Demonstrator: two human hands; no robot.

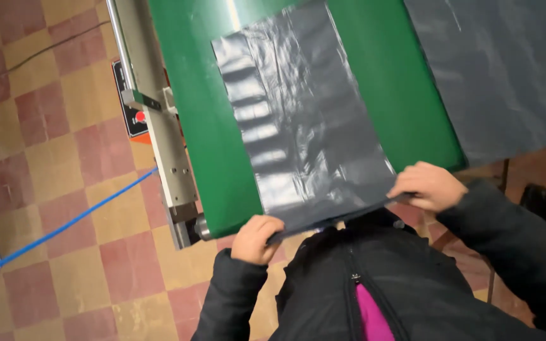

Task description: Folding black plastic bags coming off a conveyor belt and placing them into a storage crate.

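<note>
Both hands are pinching the near edge of the grey bag (pixel 304 126) lying flat on the green belt (pixel 203 126), left hand (pixel 257 239) at one corner and right hand (pixel 428 186) at the other (the film looks thin, limp and slippery, so taking it by the corners seems wise).

A plastic sheet (pixel 304 120) lies on the conveyor belt (pixel 203 113), its near edge overhanging the belt's end. The left hand (pixel 257 238) and right hand (pixel 428 185) grip that edge's two corners. A second sheet (pixel 500 69) lies right of the belt. The machine frame (pixel 159 120) runs along the belt's left side, and a cable (pixel 58 230) crosses the floor (pixel 45 126) further left.
</note>
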